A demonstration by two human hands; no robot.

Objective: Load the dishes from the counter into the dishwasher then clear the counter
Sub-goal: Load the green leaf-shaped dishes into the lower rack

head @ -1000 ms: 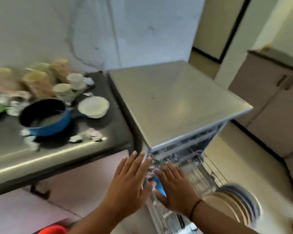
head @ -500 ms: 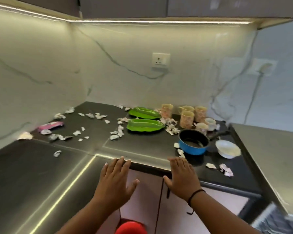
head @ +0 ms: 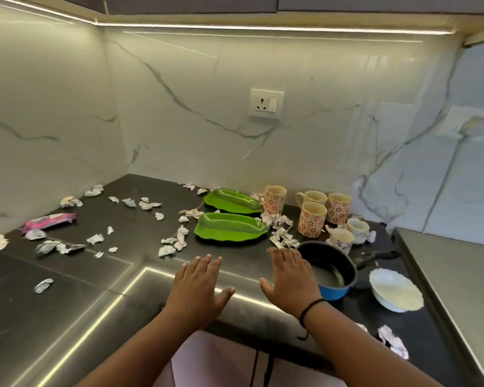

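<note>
My left hand and my right hand hover flat and empty over the front edge of the dark counter, fingers spread. Just right of my right hand sits a blue saucepan, its black handle pointing right. A white bowl lies right of the pan. Two green leaf-shaped plates rest behind my hands. Several floral mugs and small white cups stand at the back right. The dishwasher shows only as its grey top.
Crumpled paper scraps are scattered over the counter, with more near the front right edge. A pink wrapper lies at the left. A wall socket sits on the marble backsplash. Cabinet doors are below the counter.
My view swung from the open dishwasher rack to the counter. Both hands left the rack and moved forward over the counter edge, toward the pan and plates.
</note>
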